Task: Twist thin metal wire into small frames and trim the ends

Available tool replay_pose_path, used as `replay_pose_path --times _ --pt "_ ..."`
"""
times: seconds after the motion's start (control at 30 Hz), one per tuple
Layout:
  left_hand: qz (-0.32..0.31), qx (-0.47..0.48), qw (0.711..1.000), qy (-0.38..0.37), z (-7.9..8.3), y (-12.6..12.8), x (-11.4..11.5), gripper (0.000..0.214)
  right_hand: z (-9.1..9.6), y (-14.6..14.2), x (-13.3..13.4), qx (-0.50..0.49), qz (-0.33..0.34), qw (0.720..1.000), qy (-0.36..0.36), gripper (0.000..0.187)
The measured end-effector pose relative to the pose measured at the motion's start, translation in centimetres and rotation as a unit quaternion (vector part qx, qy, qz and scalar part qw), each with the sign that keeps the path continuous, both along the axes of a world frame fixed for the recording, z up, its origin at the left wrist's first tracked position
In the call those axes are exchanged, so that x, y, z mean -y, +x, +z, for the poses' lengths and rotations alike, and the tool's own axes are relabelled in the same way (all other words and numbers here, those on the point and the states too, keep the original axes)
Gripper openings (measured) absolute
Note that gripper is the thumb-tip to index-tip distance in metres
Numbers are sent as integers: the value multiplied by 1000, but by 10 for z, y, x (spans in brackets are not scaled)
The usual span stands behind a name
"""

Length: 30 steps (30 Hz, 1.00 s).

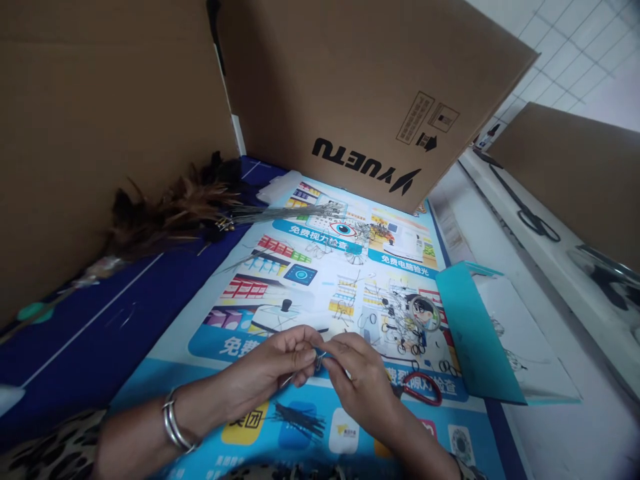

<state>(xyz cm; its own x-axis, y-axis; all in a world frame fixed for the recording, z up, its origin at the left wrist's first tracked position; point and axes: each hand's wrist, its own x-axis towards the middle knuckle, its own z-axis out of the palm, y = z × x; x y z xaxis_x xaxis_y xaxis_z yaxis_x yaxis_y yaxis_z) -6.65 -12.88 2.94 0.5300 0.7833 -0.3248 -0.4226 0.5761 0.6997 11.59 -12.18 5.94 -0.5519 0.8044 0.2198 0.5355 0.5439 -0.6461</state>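
Observation:
My left hand and my right hand meet low in the middle of the view, fingers pinched together on a small metal wire piece. A thin wire end sticks out below my left fingers. A silver bangle circles my left wrist. Under my hands lies a printed poster that covers the table. A heap of small bent wire pieces lies just right of my hands, with a round cartoon badge in it. A bundle of dark straight wires lies below my hands.
A feather duster lies at the left on blue cloth. Cardboard panels stand at the back and left. A teal paper bag lies flat at the right. A red ring sits near my right hand. Scissors rest on the white ledge.

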Motion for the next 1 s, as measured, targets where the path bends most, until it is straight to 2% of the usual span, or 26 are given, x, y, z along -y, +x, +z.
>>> replay_pose_path --times 0.17,0.3,0.43,0.53,0.63,0.73,0.83,0.9,1.0 --pt "-7 -30 999 14 -2 2 1 18 1 -3 3 -51 -12 998 -38 9" --pt "-28 -90 995 45 -2 1 -1 18 2 0 1 -69 -34 994 -78 10" --pt "-69 -204 969 123 3 -3 -3 21 -2 7 -3 -86 -65 990 -89 11" --pt "-92 -299 927 208 8 -7 -5 20 -7 9 -4 -92 -78 988 -100 13" --pt "-100 -383 857 329 10 -10 -6 18 -13 10 -5 -101 -86 982 -136 14" --pt "-102 -426 789 430 6 -14 -6 21 -16 10 -7 -142 -79 961 -224 15" --pt "-100 -448 749 478 0 -16 -6 22 -16 12 -9 -162 -60 939 -298 17" --pt "-102 -462 734 488 -3 -17 -6 22 -15 13 -11 -124 -49 951 -278 16" --pt "-96 -489 718 486 -4 -17 -7 21 -15 12 -9 -40 -69 987 -137 9"
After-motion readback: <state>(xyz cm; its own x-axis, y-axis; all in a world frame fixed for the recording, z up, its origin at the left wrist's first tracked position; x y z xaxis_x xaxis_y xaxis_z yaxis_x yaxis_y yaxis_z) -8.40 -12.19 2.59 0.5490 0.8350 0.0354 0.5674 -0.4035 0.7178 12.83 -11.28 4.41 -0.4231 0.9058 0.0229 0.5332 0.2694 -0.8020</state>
